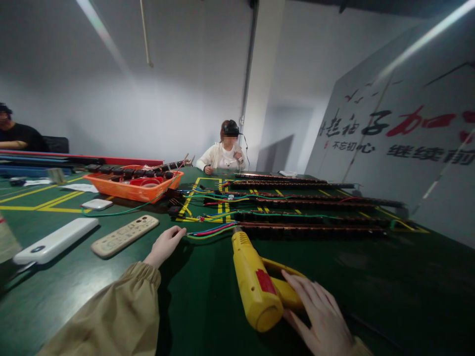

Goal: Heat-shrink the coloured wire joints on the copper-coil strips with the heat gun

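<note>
A yellow heat gun [256,287] with a red label lies across the near middle of the green table. Its nozzle points away from me at a bundle of blue, pink and green wires [211,231]. My right hand [319,306] is on the gun's handle, fingers over the top and thumb below. At the bundle's left end, my left hand [168,243] pinches the wire tips between thumb and fingers. The wires run right into a long dark strip [311,228]. More such strips with wires lie behind it, roughly parallel.
Left of my left hand are a beige remote control [125,236] and a white power bank [57,241]. An orange basket [137,190] of dark parts stands behind them, near a small white device [96,204]. A person [224,153] sits across the table, another [17,133] at far left.
</note>
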Motion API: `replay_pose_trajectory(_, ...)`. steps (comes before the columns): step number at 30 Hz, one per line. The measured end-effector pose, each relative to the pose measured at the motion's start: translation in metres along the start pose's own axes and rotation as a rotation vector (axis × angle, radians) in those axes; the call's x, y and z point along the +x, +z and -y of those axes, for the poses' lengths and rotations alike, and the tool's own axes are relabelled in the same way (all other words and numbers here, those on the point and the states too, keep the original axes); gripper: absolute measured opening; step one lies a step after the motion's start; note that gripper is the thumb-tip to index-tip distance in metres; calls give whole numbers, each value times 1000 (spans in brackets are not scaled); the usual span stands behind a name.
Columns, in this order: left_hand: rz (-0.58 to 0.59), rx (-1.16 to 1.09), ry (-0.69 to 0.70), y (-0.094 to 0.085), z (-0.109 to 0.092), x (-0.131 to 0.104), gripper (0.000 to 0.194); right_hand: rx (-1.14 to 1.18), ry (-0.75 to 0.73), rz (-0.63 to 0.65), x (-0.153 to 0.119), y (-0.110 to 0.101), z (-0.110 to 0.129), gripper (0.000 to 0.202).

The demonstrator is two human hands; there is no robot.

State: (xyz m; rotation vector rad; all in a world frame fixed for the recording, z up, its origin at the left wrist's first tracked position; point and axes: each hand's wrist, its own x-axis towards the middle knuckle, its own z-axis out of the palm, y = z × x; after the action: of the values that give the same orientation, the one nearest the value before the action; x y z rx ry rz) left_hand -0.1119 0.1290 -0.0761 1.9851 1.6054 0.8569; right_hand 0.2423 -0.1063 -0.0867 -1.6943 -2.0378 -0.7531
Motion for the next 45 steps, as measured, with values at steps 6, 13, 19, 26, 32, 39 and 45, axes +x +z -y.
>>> replay_pose_trajectory(6, -86, 120, -18, 5, -6, 3, 45, 76, -55, 63, 13, -8, 13, 45)
replay_pose_trajectory(13, -46, 215, -5, 5, -12, 2, 48, 324, -39, 268, 33, -18, 40, 44)
replay_pose_trajectory(19, 17, 251, -21, 2, -14, 1, 48, 487, -43, 406, 55, -31, 65, 44)
replay_pose_trajectory(26, 26, 259, -42, 2, -11, 5, 47, 507, 5, 415, 65, -36, 82, 47)
replay_pose_trajectory(32, 24, 250, -20, 1, -13, 1, 46, 462, 105, 394, 57, -36, 77, 43)
replay_pose_trajectory(39, 35, 262, -20, -1, -17, -2, 46, 164, 1, 132, 26, -22, 44, 38)
replay_pose_trajectory(45, 68, 304, -15, -1, -17, -2, 44, -20, -9, -86, -2, -10, 17, 37)
